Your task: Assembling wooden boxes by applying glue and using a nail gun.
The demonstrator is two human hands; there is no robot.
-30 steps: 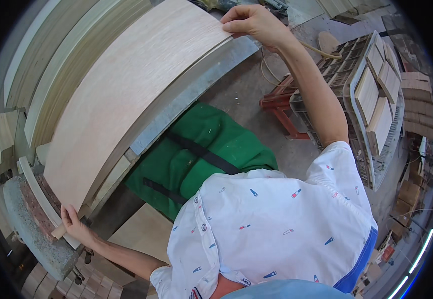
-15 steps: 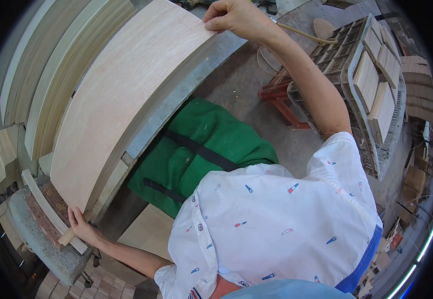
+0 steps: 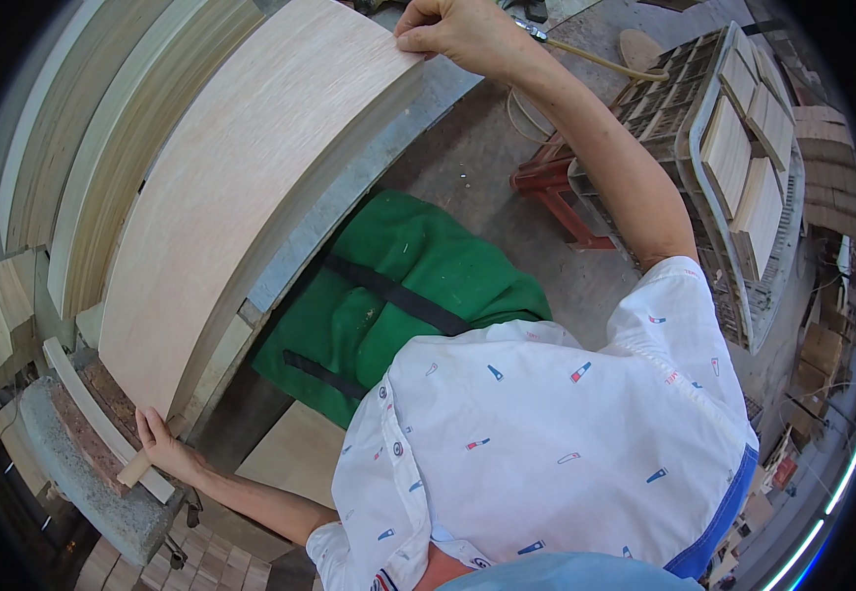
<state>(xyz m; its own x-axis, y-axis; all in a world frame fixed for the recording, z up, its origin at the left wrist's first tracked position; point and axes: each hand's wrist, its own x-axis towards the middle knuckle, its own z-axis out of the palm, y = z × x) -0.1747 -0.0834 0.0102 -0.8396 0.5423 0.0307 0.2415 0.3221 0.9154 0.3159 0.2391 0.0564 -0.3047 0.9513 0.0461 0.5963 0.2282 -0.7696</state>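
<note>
A long pale wooden panel [image 3: 241, 187] lies lengthwise before me, on a metal-edged bench [image 3: 324, 231]. Its thick side edge faces my body. At the panel's far right corner, my right hand [image 3: 462, 34] is closed on it, thumb on the top face and fingers curled by the end. My left hand [image 3: 164, 448] grips the near end with its fingertips at the corner; its thumb is hidden. Beside that hand, a short wooden stick [image 3: 133, 469] rests across a thin wooden strip [image 3: 103, 414]; whether the hand touches the stick I cannot tell.
Stacked long wooden boards [image 3: 137, 148] stand along the panel's left side. A grey stone-like block [image 3: 103, 507] is near my left hand. On the right, a plastic crate [image 3: 694, 148] holding wooden pieces sits by a red stool [image 3: 556, 202]. A green cloth [image 3: 398, 266] covers my lap.
The panel's far end has shifted slightly left, with my right hand moving along with it. My left hand stays nearly in place at the near end.
</note>
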